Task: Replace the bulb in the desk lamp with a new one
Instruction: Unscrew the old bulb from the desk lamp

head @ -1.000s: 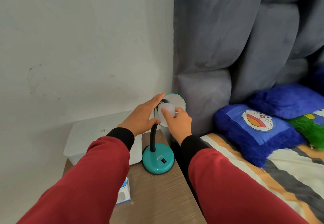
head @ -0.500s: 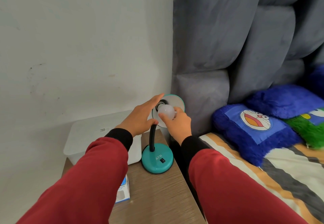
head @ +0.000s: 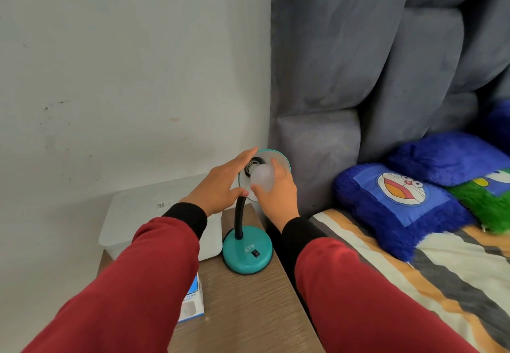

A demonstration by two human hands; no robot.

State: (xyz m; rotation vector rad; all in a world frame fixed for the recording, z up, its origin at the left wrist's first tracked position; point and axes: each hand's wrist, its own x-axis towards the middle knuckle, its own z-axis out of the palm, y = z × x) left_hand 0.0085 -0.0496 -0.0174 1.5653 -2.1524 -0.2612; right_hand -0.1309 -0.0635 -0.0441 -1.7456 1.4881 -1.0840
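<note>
A teal desk lamp (head: 247, 250) stands on the wooden bedside table (head: 248, 303), its black gooseneck rising to a round shade (head: 278, 159) that faces me. A white bulb (head: 262, 180) sits at the black socket in the middle of the shade. My right hand (head: 278, 195) wraps its fingers around the bulb from the right and below. My left hand (head: 220, 184) rests flat, fingers spread, on the shade's left rim with the thumb under it. Whether the bulb's base is inside the socket is hidden.
A white plastic box (head: 154, 214) sits at the table's back left against the wall. A small blue and white carton (head: 191, 303) lies under my left sleeve. To the right are the grey padded headboard (head: 358, 76), blue cartoon pillows (head: 397, 200) and striped bedding.
My right hand has shifted its hold on the bulb, fingers now further around it. My left hand stays on the shade. The view has dipped slightly.
</note>
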